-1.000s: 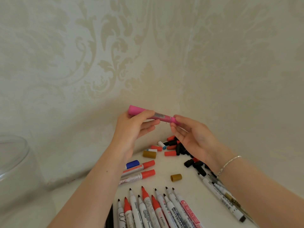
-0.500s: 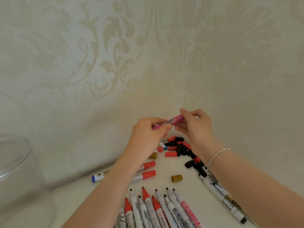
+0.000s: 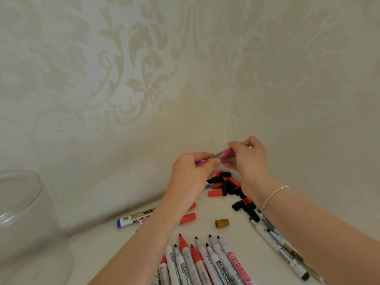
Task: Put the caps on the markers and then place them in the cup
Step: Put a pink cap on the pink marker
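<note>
We are in the capping step: our left hand (image 3: 191,175) grips the barrel of the pink marker (image 3: 218,156), fingers curled round it, while our right hand (image 3: 246,159) pinches its far end, where the cap seems to be going on; whether that cap is fully seated we cannot tell, since the fingers hide the joint. The marker is held in the air above the pile of loose caps (image 3: 226,184), red and black, in the corner of the white table (image 3: 205,225). The clear glass cup (image 3: 22,212) stands well apart at the far left, and nothing visible sits in it. A row of uncapped markers (image 3: 201,260) lies near us, more uncapped ones (image 3: 279,247) lie under the right forearm, a brown cap (image 3: 222,223) lies alone, and a blue-capped marker (image 3: 133,218) rests beside the left forearm. By our judgement the task is early. Next we need a firm push along the barrel until the cap sits, then a carry leftward to the cup, dropped in end first.
</note>
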The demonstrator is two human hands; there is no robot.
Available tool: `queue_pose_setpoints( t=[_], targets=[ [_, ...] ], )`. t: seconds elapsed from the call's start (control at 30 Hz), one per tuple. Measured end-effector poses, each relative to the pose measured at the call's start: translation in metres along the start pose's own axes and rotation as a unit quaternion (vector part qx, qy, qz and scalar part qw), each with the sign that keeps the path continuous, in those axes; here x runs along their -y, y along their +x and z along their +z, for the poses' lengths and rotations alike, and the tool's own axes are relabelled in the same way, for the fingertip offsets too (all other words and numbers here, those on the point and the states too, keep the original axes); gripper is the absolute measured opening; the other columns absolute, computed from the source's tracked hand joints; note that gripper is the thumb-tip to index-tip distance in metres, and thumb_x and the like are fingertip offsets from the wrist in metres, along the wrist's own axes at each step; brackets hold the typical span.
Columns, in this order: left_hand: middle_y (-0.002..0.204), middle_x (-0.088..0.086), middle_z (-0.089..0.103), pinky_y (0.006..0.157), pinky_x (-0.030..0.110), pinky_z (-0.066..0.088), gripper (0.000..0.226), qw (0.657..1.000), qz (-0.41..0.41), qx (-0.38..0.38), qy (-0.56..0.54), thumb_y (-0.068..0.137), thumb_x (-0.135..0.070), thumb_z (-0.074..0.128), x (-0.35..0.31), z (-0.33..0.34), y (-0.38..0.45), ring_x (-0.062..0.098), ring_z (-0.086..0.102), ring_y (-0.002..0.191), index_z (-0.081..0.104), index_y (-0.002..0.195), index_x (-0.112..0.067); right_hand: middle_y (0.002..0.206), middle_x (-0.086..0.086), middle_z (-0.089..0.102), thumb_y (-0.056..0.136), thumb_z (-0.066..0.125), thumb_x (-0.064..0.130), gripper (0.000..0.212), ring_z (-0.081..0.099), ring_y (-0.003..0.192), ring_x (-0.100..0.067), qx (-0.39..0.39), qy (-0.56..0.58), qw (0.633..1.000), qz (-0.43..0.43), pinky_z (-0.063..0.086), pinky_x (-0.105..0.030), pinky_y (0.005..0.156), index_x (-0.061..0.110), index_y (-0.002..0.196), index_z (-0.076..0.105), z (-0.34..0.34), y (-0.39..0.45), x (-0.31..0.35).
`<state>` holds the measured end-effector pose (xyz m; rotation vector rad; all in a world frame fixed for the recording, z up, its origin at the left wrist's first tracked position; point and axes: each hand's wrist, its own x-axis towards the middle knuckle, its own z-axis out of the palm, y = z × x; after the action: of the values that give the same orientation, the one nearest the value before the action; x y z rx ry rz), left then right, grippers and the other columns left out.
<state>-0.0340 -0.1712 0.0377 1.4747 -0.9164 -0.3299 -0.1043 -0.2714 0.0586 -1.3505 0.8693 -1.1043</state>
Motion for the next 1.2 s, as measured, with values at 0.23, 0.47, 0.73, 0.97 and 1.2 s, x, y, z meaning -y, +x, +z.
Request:
queue_pose_setpoints(
  t=[0.23, 0.47, 0.73, 0.97, 1.2],
  targets=[
    [0.066, -0.011, 0.067, 0.055, 0.004, 0.041, 0.009, 0.998, -0.012, 0.023, 0.056, 0.09, -0.026, 0.063, 0.01, 0.002, 0.001, -0.005, 0.062, 0.059, 0.07, 0.095, -0.03, 0.073, -0.019, 0.068, 0.091, 0.06, 0.014, 0.019, 0.067, 0.055, -0.025, 0.022, -0.019, 0.999, 0.039, 0.055, -0.028, 0.048, 0.012, 0.08, 0.044, -0.006, 0.001, -0.012],
    [0.078, -0.006, 0.072, 0.066, 0.02, 0.051, 0.017, 0.961, -0.025, 0.142, 0.236, 0.084, -0.034, 0.069, 0.008, -0.033, 0.013, 0.004, 0.067, 0.07, 0.07, 0.101, -0.03, 0.085, -0.021, 0.068, 0.094, 0.056, 0.009, 0.013, 0.068, 0.06, -0.023, 0.13, 0.066, 0.978, 0.148, 0.058, -0.028, 0.054, 0.004, 0.102, 0.048, -0.013, -0.003, -0.03],
    [0.083, -0.008, 0.059, 0.067, 0.025, 0.042, 0.021, 0.851, -0.09, 0.197, 0.479, 0.083, -0.026, 0.07, 0.018, -0.062, 0.019, 0.012, 0.056, 0.081, 0.071, 0.104, -0.021, 0.09, -0.018, 0.064, 0.091, 0.057, 0.001, 0.014, 0.066, 0.071, -0.025, 0.274, -0.07, 0.948, 0.146, 0.06, -0.034, 0.068, 0.004, 0.104, 0.053, -0.007, -0.01, -0.042],
    [0.11, 0.008, 0.066, 0.08, 0.031, 0.05, 0.027, 0.747, -0.132, 0.169, 0.63, 0.085, -0.011, 0.06, 0.034, -0.06, 0.017, 0.025, 0.063, 0.1, 0.064, 0.112, -0.011, 0.102, -0.009, 0.062, 0.084, 0.056, -0.001, 0.023, 0.056, 0.074, -0.015, 0.338, -0.414, 0.843, 0.055, 0.047, -0.019, 0.058, 0.021, 0.08, 0.057, -0.017, -0.001, -0.062],
    [0.123, 0.01, 0.06, 0.085, 0.031, 0.046, 0.03, 0.716, -0.146, 0.136, 0.669, 0.091, -0.005, 0.05, 0.038, -0.054, 0.015, 0.027, 0.058, 0.113, 0.059, 0.12, -0.008, 0.119, -0.006, 0.053, 0.087, 0.051, 0.004, 0.022, 0.054, 0.088, -0.016, 0.374, -0.509, 0.775, 0.013, 0.044, -0.017, 0.064, 0.025, 0.084, 0.056, -0.024, -0.007, -0.067]
  ],
)
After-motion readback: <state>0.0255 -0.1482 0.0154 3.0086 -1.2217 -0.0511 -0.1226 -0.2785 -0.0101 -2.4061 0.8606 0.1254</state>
